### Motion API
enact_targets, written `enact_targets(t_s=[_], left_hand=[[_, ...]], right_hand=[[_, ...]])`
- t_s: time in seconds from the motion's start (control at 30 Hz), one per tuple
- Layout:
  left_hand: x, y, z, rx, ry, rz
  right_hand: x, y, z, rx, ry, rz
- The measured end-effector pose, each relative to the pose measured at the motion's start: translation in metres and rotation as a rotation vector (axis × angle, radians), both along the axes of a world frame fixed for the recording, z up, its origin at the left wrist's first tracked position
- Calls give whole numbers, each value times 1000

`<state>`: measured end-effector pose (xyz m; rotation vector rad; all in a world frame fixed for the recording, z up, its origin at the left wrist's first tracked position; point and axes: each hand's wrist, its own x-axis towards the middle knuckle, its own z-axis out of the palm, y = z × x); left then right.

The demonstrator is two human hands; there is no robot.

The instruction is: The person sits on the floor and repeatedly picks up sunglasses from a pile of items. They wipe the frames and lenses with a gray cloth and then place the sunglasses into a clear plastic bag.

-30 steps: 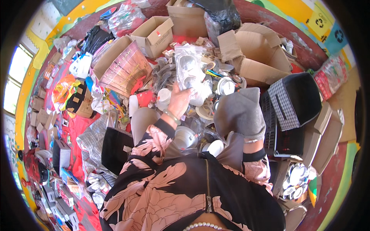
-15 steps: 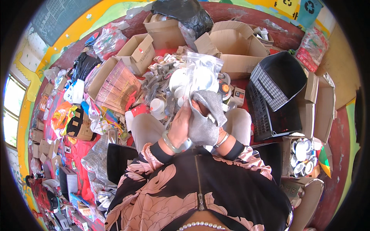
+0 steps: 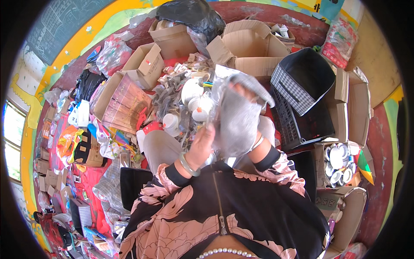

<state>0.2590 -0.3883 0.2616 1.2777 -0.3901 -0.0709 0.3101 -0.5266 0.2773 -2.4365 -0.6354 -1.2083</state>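
In front of my lap, a soft grey cloth [image 3: 239, 127] is bunched and blurred by motion. My right hand [image 3: 245, 91] grips it; a few fingers show at its upper fold, and the rest of the hand is behind it. My left hand [image 3: 202, 144] is closed at the cloth's left side, its fingertips at the lower part of a clear plastic bag [image 3: 217, 97]. The cloth covers much of this bag. Beyond my hands lie white round lids [image 3: 192, 90] and a white tub [image 3: 171, 123].
Past my knees, small packets are heaped between a printed carton [image 3: 128, 103] and an open cardboard box [image 3: 258, 47]. To the right stand a black bin with a checked front [image 3: 297, 86], a black plastic crate [image 3: 286, 116] and a box of white round pieces [image 3: 337, 162].
The grey cloth has moved up and to the right with my right hand, and its top now spreads outward. My left hand sits lower, farther from the cloth. The head view has shifted slightly.
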Motion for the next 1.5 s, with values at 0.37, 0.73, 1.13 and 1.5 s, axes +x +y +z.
enact_targets(t_s=[0.37,0.73,1.13,1.5], left_hand=[[2,20,11,-471,274,-103],[-4,21,13,-621,302,-297],[25,17,30,-416,55,191],[17,3,26,887,-1005,318]], right_hand=[[-34,19,9,81,-58,530],[27,-34,6,902,243,369],[-29,0,64,350,418,546],[-7,-7,-32,945,742,823]])
